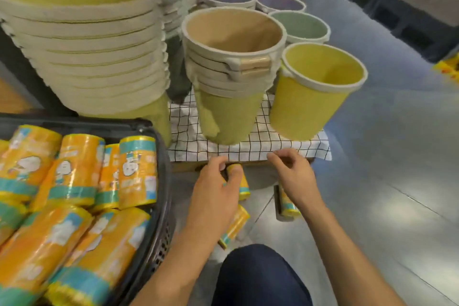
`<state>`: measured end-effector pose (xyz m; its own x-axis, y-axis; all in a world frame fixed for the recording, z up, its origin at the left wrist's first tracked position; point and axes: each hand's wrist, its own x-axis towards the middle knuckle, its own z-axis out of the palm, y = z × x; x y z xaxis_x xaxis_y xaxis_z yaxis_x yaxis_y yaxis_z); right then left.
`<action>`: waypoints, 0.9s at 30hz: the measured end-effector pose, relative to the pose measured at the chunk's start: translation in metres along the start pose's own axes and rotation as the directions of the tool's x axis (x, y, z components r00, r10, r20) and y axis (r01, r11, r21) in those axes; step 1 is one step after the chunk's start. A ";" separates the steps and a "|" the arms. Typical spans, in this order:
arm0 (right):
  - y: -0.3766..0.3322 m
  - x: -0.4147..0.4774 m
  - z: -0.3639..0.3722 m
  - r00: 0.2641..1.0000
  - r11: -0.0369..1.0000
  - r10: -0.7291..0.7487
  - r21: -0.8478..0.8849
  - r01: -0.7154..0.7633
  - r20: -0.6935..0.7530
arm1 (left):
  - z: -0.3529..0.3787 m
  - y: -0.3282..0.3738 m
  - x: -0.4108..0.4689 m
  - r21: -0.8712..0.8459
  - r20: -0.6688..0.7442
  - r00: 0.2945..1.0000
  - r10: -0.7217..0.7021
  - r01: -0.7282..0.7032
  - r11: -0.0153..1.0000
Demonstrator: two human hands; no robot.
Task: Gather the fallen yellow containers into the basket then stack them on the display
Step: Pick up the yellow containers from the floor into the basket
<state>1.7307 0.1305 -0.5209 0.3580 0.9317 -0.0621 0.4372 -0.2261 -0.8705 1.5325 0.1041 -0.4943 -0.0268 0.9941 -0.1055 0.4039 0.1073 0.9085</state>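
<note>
Basket (139, 124) holds many cans (79, 166); 3 left on floor (372, 194). Left hand (216, 184) fingers clamped on 1 can (244, 185); right hand (294, 176) fingers loosely curled, empty, over 2nd can (288, 202). Stacking prob. still to do.

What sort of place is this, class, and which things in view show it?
Most likely a shop floor. Tall nested stacks of identical bins stand on a checked cloth display, and a basket is packed with identical yellow containers, like stock for sale.
</note>
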 end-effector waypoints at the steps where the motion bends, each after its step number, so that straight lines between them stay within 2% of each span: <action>1: 0.018 0.001 -0.001 1.000 1.000 0.027 -0.014 -0.027 -0.008 | 0.010 -0.013 0.004 0.012 0.016 1.000 -0.024 0.024 1.000; 5: 0.082 0.006 -0.002 0.986 0.979 0.151 -0.126 -0.158 -0.064 | 0.049 -0.077 0.023 0.084 0.060 0.991 -0.117 0.112 0.990; 10: 0.151 0.018 0.006 0.951 0.939 0.301 -0.154 -0.309 -0.075 | 0.094 -0.154 0.047 0.192 0.098 0.973 -0.210 0.189 0.963; 13: 0.186 0.033 0.018 0.926 0.907 0.357 -0.192 -0.375 -0.122 | 0.118 -0.187 0.057 0.322 0.113 0.954 -0.277 0.228 0.919; 15: 0.211 0.046 0.028 0.911 0.884 0.382 -0.226 -0.409 -0.155 | 0.133 -0.206 0.058 0.446 0.185 0.935 -0.302 0.194 0.874; 17: 0.232 0.057 0.034 0.893 0.848 0.407 -0.284 -0.447 -0.191 | 0.142 -0.223 0.056 0.577 0.261 0.919 -0.297 0.098 0.811; 21: 0.262 0.073 0.044 0.891 0.803 0.427 -0.388 -0.453 -0.156 | 0.147 -0.245 0.049 0.760 0.282 0.916 -0.287 -0.030 0.650; 24: 0.263 0.077 0.055 0.883 0.783 0.459 -0.427 -0.453 -0.094 | 0.149 -0.244 0.050 0.759 0.313 0.898 -0.308 -0.042 0.649; 27: 0.259 0.066 0.069 0.846 0.672 0.532 -0.590 -0.448 -0.037 | 0.147 -0.235 0.050 0.732 0.285 0.884 -0.371 0.049 0.679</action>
<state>1.8106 0.1527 -0.7844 0.5658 0.6575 -0.4975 0.6199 -0.7371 -0.2692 1.5703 0.1256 -0.7723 0.0870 0.8338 -0.5452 0.9427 0.1080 0.3156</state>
